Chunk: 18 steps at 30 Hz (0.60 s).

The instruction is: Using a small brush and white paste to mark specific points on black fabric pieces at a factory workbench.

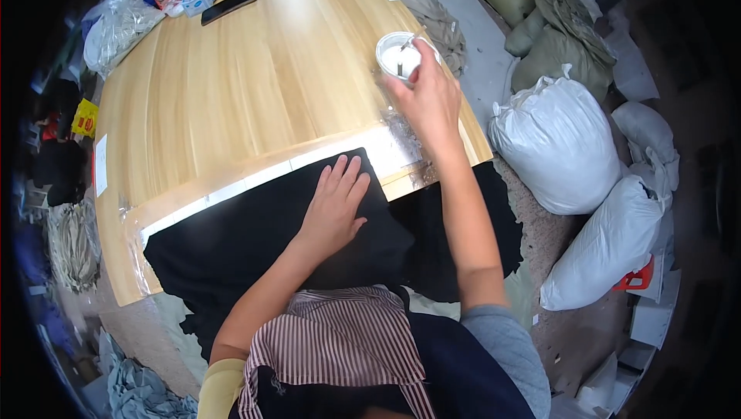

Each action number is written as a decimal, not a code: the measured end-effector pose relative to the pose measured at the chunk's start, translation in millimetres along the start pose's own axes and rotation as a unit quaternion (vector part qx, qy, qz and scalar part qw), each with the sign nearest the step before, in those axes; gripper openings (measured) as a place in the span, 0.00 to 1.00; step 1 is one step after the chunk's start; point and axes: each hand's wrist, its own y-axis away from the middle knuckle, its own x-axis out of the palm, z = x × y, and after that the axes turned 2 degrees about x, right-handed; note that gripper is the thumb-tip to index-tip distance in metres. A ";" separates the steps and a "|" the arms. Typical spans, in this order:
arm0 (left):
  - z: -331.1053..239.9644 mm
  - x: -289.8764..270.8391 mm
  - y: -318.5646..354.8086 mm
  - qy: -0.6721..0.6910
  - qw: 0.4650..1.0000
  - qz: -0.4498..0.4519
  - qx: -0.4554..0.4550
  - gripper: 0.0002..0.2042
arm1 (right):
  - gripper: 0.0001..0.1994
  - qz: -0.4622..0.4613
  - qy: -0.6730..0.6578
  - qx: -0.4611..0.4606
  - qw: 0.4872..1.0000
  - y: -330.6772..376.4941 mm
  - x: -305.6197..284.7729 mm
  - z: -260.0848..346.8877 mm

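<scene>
1. Left hand [336,207]: fingers spread flat on the black cloth [262,241] at the desk [231,87] edge
2. Right hand [428,99]: grip pinching a small stick in the white cup [396,52]
3. Cloth laid out; no paste visible on it

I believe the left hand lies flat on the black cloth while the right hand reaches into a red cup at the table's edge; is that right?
Not quite: the cup is white, not red. The head view shows the left hand flat on the black cloth while the right hand reaches to the cup at the table's edge.
</scene>
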 end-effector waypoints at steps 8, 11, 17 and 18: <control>-1.3 -0.9 -3.4 -0.011 1.000 0.010 0.002 0.37 | 0.13 -0.087 0.060 -0.074 0.992 -50.9 -2.8 -21.7; -1.5 -0.8 -2.5 -0.020 1.000 0.004 0.005 0.36 | 0.13 -0.086 0.041 -0.091 0.991 -42.2 -10.6 -22.1; -0.7 -1.7 -0.2 -0.022 1.000 0.002 -0.009 0.36 | 0.08 -0.113 0.007 -0.121 0.986 7.4 -23.6 -19.6; -0.2 -1.5 -0.6 -0.019 1.000 0.001 -0.010 0.36 | 0.08 -0.099 0.007 -0.122 0.988 15.7 -26.0 -17.7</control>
